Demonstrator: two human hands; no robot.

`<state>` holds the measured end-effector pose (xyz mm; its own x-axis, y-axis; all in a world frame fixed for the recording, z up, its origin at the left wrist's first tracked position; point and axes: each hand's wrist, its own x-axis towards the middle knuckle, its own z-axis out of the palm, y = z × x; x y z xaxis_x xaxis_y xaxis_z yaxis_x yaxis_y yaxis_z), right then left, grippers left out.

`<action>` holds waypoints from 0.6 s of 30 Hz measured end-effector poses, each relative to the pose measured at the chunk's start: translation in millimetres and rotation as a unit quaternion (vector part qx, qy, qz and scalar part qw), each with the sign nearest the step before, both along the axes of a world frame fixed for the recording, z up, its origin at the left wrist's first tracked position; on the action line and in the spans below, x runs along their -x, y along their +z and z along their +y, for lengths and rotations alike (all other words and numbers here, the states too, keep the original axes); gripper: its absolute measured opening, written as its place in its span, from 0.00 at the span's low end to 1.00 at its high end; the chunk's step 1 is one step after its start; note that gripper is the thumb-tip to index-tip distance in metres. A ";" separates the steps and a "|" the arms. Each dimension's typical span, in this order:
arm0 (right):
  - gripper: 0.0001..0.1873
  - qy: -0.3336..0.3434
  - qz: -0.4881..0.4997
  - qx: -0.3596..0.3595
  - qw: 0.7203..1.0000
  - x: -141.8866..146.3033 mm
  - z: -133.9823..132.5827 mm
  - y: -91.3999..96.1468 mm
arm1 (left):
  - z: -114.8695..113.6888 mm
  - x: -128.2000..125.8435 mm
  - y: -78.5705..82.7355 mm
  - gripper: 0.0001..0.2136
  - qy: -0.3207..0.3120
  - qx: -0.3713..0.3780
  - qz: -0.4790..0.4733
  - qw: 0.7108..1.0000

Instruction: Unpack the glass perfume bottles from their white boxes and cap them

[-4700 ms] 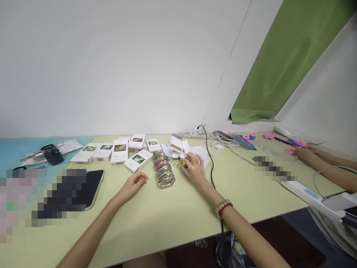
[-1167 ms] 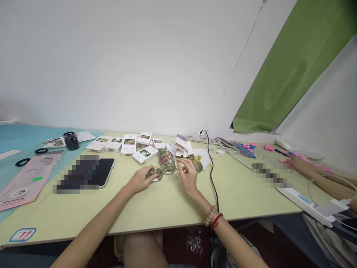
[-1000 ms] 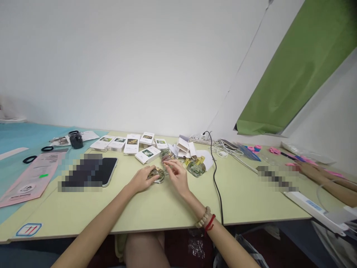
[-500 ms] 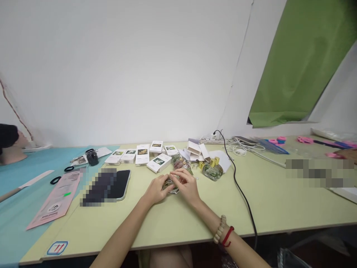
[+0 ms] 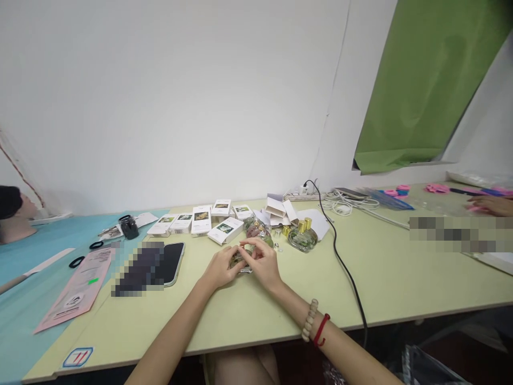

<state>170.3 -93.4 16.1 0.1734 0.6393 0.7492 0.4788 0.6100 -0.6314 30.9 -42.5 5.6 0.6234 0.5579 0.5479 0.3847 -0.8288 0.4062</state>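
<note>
Glass bottle [image 5: 244, 269]: in the head view it is on the pale yellow table [image 5: 320, 294], between the two hands and partly hidden by fingers. The left hand [image 5: 221, 267] curls around its left side, gripping it. The right hand [image 5: 262, 263] brings thumb and forefinger together at its top; whether they pinch anything I cannot tell. Just beyond are other bottles [image 5: 262, 233], with white boxes [image 5: 201, 220] to their left and gold caps [image 5: 305, 224] to their right

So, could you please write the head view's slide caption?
Left hand on clear bottle, right hand at its top, white boxes behind.
</note>
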 end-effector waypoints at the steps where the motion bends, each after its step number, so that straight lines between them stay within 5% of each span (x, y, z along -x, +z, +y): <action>1: 0.09 0.002 -0.003 -0.001 1.000 -0.2 0.0 0.0 | 0.1 -0.2 -0.1 0.17 0.003 0.000 0.002 1.000; 18: 0.09 0.004 0.043 0.044 0.998 0.6 -3.7 2.2 | 0.1 -2.4 -0.4 0.17 0.020 -0.021 0.028 0.999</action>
